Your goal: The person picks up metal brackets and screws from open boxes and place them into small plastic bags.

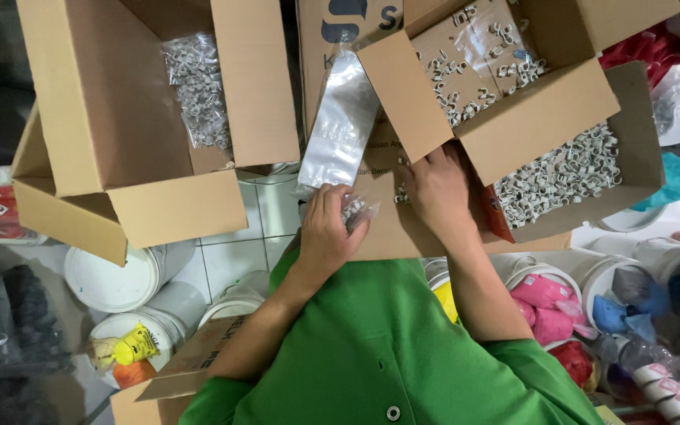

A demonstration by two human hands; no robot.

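Head view looking straight down at someone in a green shirt; left hand is pinching the bottom of a clear plastic bag, which has a few small grey clips sitting in its lower end and sticks up and away between the boxes; right hand is resting on a cardboard flap with fingers curled over a little cluster of loose grey clips, looks like it's gripping some but honestly can't tell how many; just to the right of that hand is an open cardboard box with a big heap of the same grey clips in it, and another box sits on top of it with more clips scattered inside; on the left there's a bigger open box with a filled bag of clips lying in it; white buckets on the tiled floor below, and tubs of pink and blue packets at lower right.
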